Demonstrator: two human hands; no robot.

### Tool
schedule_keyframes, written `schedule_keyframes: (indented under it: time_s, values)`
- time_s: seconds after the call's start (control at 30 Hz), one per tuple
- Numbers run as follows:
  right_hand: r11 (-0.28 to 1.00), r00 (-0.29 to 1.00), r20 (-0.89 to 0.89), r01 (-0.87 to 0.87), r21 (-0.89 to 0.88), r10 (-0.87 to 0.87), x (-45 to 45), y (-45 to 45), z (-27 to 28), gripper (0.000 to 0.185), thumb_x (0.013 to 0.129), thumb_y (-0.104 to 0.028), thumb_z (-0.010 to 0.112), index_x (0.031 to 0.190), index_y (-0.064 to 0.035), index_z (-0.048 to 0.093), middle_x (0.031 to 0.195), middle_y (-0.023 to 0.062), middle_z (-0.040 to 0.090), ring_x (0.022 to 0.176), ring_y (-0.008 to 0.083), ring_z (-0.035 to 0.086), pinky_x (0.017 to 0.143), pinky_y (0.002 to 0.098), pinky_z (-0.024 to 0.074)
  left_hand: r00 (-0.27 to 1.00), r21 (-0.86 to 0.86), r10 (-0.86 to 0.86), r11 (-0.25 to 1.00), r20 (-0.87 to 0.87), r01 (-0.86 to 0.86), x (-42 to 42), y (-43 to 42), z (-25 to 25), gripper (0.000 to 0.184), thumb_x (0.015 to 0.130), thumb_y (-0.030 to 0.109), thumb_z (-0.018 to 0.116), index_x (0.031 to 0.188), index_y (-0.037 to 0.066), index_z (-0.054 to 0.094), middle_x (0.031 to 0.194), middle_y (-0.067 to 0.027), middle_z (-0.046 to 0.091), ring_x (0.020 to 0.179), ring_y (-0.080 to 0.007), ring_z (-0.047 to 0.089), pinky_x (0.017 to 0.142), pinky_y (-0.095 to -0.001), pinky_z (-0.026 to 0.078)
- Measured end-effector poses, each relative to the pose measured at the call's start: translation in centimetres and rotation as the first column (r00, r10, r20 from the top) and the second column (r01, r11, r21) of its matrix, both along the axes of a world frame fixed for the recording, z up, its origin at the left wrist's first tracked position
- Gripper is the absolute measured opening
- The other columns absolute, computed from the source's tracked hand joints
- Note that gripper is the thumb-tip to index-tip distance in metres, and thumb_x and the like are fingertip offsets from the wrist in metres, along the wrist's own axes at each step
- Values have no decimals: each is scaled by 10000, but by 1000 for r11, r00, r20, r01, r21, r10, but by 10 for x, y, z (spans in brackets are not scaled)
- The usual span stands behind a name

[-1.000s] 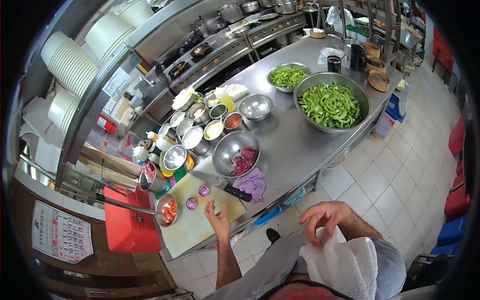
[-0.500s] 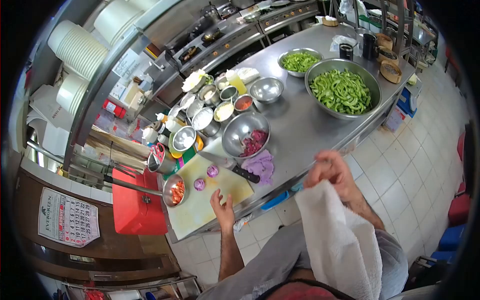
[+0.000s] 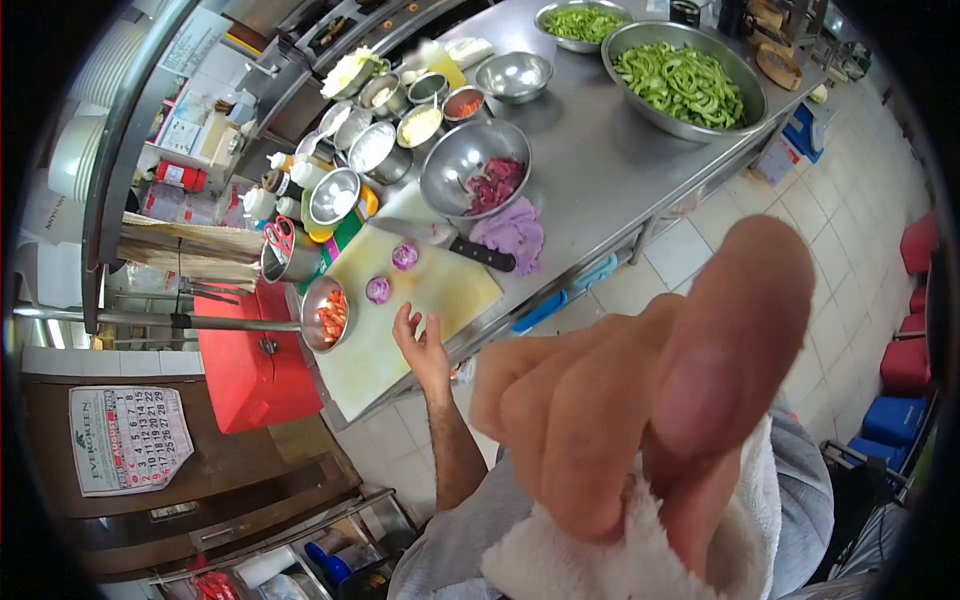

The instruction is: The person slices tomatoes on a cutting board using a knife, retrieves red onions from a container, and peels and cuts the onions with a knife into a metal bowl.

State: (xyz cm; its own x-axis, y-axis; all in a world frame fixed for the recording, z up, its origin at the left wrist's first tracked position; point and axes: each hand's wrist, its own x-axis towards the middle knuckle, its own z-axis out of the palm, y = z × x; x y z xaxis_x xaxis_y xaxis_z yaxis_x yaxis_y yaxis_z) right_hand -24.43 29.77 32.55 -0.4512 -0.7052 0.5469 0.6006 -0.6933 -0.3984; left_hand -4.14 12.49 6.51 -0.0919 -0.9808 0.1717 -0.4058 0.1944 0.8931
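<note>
Close to the camera, my right hand [image 3: 620,390] is closed on a white towel [image 3: 590,555], which hangs down in front of my lap. My left hand [image 3: 424,348] has its fingers apart and holds nothing. It hovers by the front edge of the cutting board [image 3: 350,370]. On the board are two cut pieces of purple onion, one piece [image 3: 404,256] behind the other piece [image 3: 378,290]. A knife with a black handle [image 3: 484,253] lies at the board's right end, beside a crumpled purple cloth [image 3: 512,235].
A steel bowl [image 3: 440,170] with chopped purple onion stands behind the knife. Sliced green vegetable fills a large bowl [image 3: 755,110] at the right. A small pan [image 3: 343,340] of chopped tomato is at the board's left, near a red box [image 3: 245,365]. Several containers and bottles stand behind.
My right hand has come up much closer to the camera with the towel. My left hand stays open near the board. The view has tilted, shifting the counter upward and left.
</note>
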Motion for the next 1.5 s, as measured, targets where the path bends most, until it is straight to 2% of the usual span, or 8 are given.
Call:
schedule_keyframes:
  time_s: [0.33,0.43,0.6,0.8,1.0,1.07,1.4,1.5]
  values:
    - [997,998,7,61,43,-61,25,-24,-7,425,861,-299,627,1028,-173,257,531,25,510,427,143,419,550,368,334,1000,-33,16,999,24,-16,20,-14,-7,439,952,229,504,1297,-8,370,1160,-149,487,995,-281,520,858,-415,419]
    - [995,997,-3,80,61,-80,29,-24,-4,402,867,-297,618,996,-181,256,520,20,495,416,138,397,554,369,331,988,29,-119,992,-100,123,32,-12,-7,509,954,217,503,1380,12,313,1361,-172,365,1189,-305,432,956,-413,389]
    - [989,994,-34,111,96,-108,31,-21,3,370,878,-294,603,944,-195,253,502,12,469,398,129,361,560,372,326,985,76,94,994,-143,-84,23,-16,-14,472,864,174,636,1274,21,459,1256,-93,427,1050,-185,494,862,-335,436]
    - [992,992,-52,120,43,-118,40,-29,8,344,890,-290,585,882,-211,250,481,2,439,376,120,318,569,375,320,973,94,120,990,-198,-103,21,-16,-15,485,852,153,650,1272,1,461,1255,-97,443,1036,-172,497,886,-329,429]
    - [952,983,-102,175,250,-154,41,-15,12,335,902,-285,566,820,-227,247,459,-8,408,354,110,275,577,378,314,979,123,139,985,-150,-121,23,-17,-19,501,844,163,658,1281,17,461,1249,-94,467,1046,-181,513,893,-327,425]
    - [927,979,-121,193,321,-162,43,-10,15,336,906,-284,560,799,-232,246,452,-11,398,346,107,261,579,379,312,995,129,-29,991,-96,42,35,-25,-35,507,950,222,512,1373,15,324,1346,-166,382,1170,-296,445,946,-406,398]
    - [968,986,-92,156,195,-140,44,-14,0,327,905,-278,561,819,-221,251,453,0,414,342,117,287,582,388,315,945,319,30,944,-327,80,50,-16,-33,545,923,270,556,1399,131,330,1402,-106,357,1154,-325,449,952,-473,401]
    - [977,985,-85,158,142,-147,46,-16,-2,324,905,-276,561,825,-218,252,453,3,419,340,121,295,582,391,316,961,195,173,972,-218,-130,30,-8,-16,526,840,187,660,1285,3,446,1215,-113,514,1040,-183,514,903,-334,420]
